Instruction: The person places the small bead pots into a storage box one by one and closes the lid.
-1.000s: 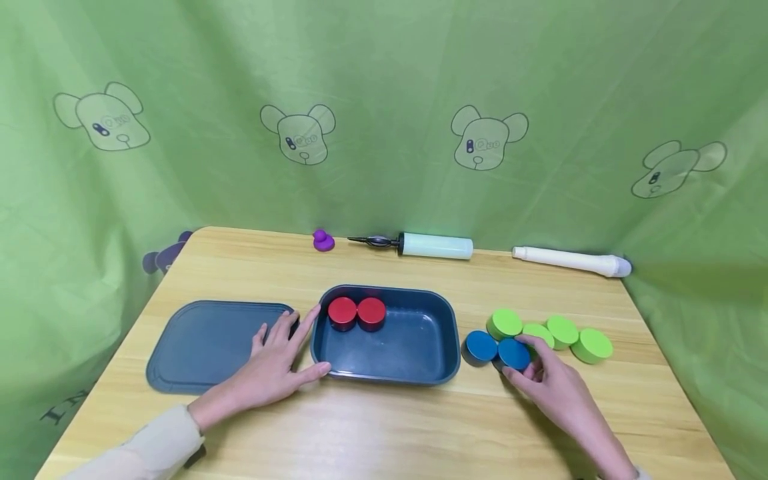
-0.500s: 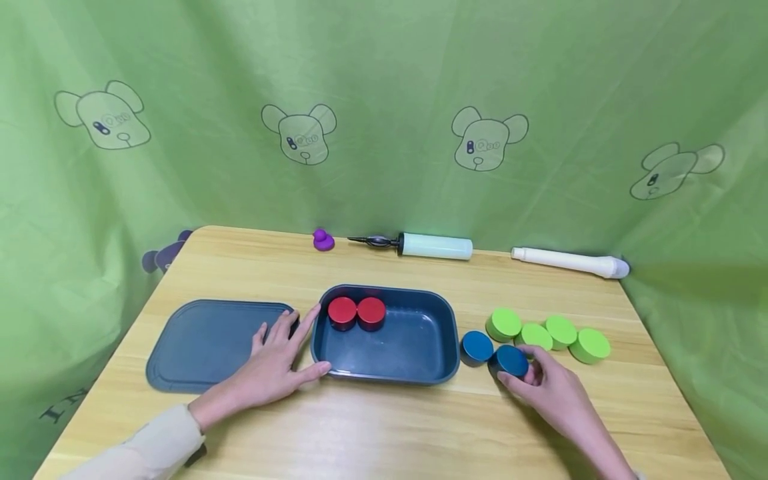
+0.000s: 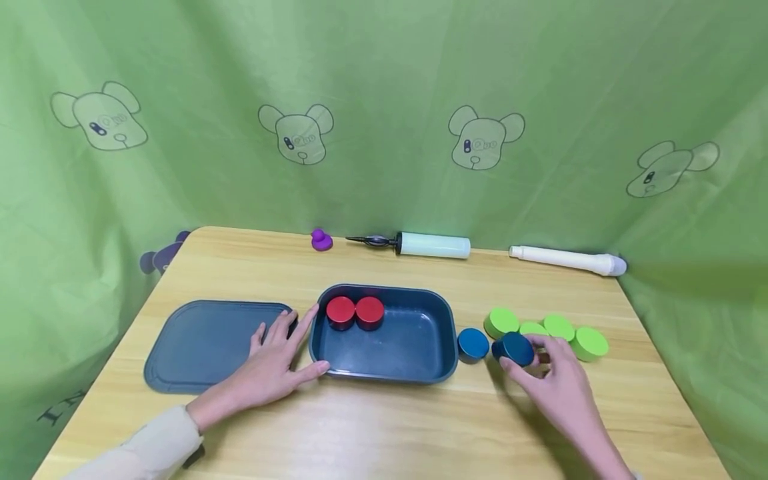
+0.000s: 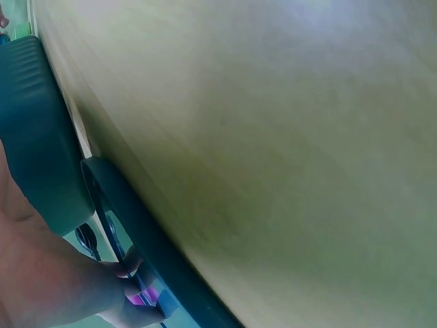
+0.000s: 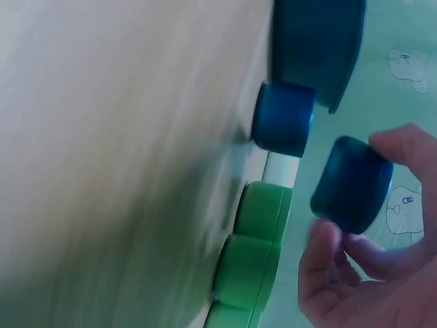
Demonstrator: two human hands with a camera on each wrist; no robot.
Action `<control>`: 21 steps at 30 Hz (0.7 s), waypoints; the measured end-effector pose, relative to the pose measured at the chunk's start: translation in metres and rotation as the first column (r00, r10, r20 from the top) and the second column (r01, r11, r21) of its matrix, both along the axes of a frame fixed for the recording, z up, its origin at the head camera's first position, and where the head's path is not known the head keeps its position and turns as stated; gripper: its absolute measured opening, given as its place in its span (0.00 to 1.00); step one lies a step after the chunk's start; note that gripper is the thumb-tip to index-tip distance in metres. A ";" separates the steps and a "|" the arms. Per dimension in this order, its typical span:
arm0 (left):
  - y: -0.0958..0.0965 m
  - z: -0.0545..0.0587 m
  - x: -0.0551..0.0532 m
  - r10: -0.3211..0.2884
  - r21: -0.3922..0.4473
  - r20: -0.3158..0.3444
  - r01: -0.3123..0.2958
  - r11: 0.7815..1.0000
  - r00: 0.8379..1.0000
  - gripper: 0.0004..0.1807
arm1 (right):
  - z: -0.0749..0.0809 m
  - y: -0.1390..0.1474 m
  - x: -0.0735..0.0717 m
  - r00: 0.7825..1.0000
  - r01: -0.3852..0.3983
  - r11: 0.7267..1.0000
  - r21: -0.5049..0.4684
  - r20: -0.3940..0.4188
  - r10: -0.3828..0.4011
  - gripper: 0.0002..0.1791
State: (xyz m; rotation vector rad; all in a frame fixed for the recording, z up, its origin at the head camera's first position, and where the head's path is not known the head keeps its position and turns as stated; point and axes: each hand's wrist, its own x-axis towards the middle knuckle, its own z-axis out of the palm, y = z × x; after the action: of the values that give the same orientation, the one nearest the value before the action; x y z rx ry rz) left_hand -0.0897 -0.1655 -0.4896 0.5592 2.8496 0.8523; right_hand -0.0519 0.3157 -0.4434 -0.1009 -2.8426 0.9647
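Right hand point(image 3: 555, 380) pinches blue cylinder point(image 3: 515, 349) above table point(image 3: 384, 433) — second blue cylinder point(image 3: 473, 346) between it and box point(image 3: 390, 379) edge, green cylinders point(image 3: 559, 327) behind. Axis tilted off upright, top up. Left hand point(image 3: 269, 373) — fingers spread wide at box rim, lid point(image 3: 204, 347) edge.

the right hand point(image 5: 392, 287) pinches a blue cylinder point(image 5: 351, 184) near green cylinders point(image 5: 247, 272).

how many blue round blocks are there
2: one blue block held up in the right grip, another blue block on the table just right of the dark box. No others show.
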 end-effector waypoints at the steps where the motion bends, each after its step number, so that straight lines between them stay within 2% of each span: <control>1: 0.000 0.000 0.000 0.000 0.001 -0.001 0.000 1.000 1.000 0.55 | 0.002 -0.001 0.000 1.000 0.013 1.000 -0.022 0.003 -0.013 0.37; 5: 0.001 -0.001 -0.002 -0.003 0.001 -0.001 0.003 1.000 1.000 0.55 | 0.007 -0.003 0.000 0.997 0.071 0.990 -0.121 0.033 -0.068 0.40; 8: 0.001 -0.001 -0.001 -0.002 0.004 0.001 0.002 1.000 1.000 0.54 | 0.009 -0.007 -0.002 0.996 0.084 0.983 -0.162 0.028 -0.080 0.40; 17: 0.001 0.002 0.001 -0.001 0.015 0.010 0.001 1.000 1.000 0.54 | 0.010 -0.025 -0.010 0.999 0.006 0.965 -0.263 -0.036 -0.016 0.35; 21: 0.001 0.002 0.001 0.000 0.014 0.005 0.000 1.000 1.000 0.54 | 0.009 -0.034 -0.013 0.999 -0.028 0.950 -0.310 -0.038 0.017 0.34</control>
State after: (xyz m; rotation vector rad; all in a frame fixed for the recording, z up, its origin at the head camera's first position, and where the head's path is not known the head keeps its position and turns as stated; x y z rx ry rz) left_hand -0.0886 -0.1646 -0.4874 0.5575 2.8413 0.8732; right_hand -0.0650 0.2821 -0.4348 -0.0819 -2.6419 1.3976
